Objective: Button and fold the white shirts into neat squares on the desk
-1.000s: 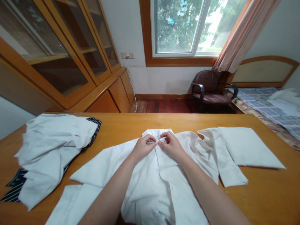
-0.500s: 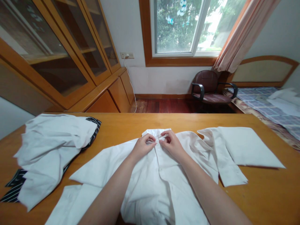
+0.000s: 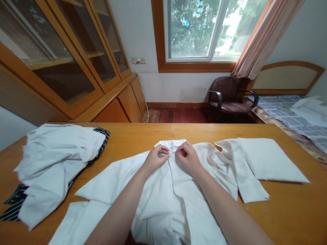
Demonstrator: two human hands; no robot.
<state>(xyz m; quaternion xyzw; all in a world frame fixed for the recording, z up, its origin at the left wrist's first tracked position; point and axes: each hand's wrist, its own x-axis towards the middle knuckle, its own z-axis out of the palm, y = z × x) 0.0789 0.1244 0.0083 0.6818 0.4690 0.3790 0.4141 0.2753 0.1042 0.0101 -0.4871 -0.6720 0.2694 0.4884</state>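
A white shirt (image 3: 163, 200) lies spread flat on the wooden table (image 3: 133, 134), collar away from me and sleeves out to both sides. My left hand (image 3: 155, 159) pinches the shirt front just below the collar (image 3: 170, 143), fingers curled. My right hand (image 3: 185, 158) pinches the opposite edge of the front opening, thumb and fingers pressed together. The two hands nearly touch at the top of the placket.
A heap of white garments (image 3: 55, 160) lies on a dark striped cloth (image 3: 15, 204) at the table's left. Beyond the table stand a brown armchair (image 3: 227, 97), a bed (image 3: 293, 115) at right, and glass-fronted wooden cabinets (image 3: 63, 58) at left.
Both hands stay at the collar; the fingers have shifted slightly and closed a little nearer together. The shirt has not moved.
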